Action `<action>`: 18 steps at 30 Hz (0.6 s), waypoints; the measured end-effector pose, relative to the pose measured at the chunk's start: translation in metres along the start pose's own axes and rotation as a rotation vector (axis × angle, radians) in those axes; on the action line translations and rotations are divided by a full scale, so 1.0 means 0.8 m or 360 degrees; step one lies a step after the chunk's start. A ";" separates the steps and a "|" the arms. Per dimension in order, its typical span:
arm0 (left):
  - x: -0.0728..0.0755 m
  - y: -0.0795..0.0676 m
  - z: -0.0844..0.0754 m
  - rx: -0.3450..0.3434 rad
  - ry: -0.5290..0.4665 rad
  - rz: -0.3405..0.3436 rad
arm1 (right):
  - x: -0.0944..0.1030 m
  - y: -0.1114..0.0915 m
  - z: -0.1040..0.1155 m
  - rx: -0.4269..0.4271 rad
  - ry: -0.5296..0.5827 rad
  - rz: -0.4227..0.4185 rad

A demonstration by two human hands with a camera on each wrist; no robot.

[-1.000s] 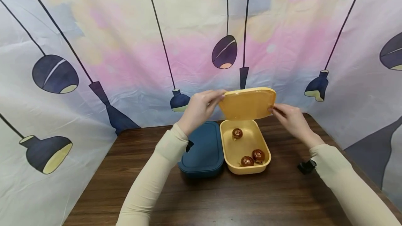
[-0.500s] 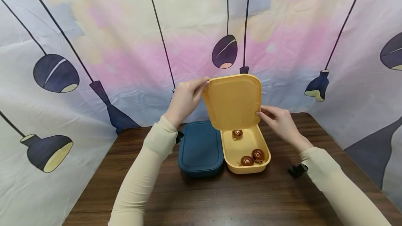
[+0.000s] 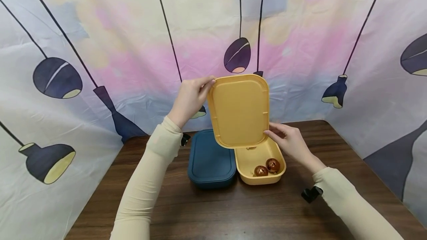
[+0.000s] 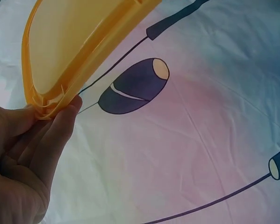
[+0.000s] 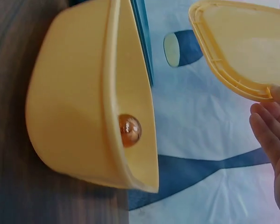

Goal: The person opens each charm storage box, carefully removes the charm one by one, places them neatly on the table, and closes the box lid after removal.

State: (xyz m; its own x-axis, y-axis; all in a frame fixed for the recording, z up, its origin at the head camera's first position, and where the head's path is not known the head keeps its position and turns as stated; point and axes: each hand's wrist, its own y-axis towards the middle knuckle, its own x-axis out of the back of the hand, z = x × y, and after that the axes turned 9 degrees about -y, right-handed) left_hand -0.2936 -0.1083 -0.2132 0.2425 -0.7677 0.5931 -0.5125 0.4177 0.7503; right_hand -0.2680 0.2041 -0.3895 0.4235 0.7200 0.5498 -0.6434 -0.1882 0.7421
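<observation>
A yellow lid (image 3: 239, 111) is held almost upright, its inner face toward me, above the back of the yellow box (image 3: 248, 177). My left hand (image 3: 191, 98) pinches the lid's upper left corner; the left wrist view shows thumb and fingers on its rim. Lower on the right edge, my right hand (image 3: 291, 140) pinches the lid between thumb and fingers. Two shiny brown bauble ornaments lie at the front of the box, one a bauble (image 3: 272, 165) on the right. The lid hides nearly all of a third bauble behind them. In the right wrist view, one bauble (image 5: 130, 130) shows inside.
Left of the yellow box stands a blue box (image 3: 212, 164) with its lid on, close beside it. Both rest on a dark wooden table (image 3: 213, 214). A cloth backdrop (image 3: 133, 40) printed with lamps hangs behind the table's far edge.
Both hands have moved the lid leftward and tipped it up from a slant to near upright. Its lower edge now covers the rear bauble. Both boxes stay in place.
</observation>
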 end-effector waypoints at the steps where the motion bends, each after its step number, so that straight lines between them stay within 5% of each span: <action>1: 0.002 0.000 0.000 0.0016 0.0003 0.0008 | -0.001 -0.002 0.003 -0.0023 0.0016 0.0018; 11: 0.023 -0.002 0.012 0.0221 -0.0053 0.0076 | -0.017 -0.018 0.029 -0.0304 0.0252 0.0258; 18: 0.040 -0.015 0.030 0.0297 -0.0033 0.0129 | -0.041 -0.028 0.055 -0.0402 0.0617 0.0395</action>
State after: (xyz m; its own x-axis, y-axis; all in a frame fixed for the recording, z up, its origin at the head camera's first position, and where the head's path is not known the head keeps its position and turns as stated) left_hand -0.2997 -0.1497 -0.2101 0.1782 -0.7459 0.6418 -0.6739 0.3828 0.6319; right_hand -0.2390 0.1554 -0.4073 0.0025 0.8776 0.4794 -0.8482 -0.2521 0.4659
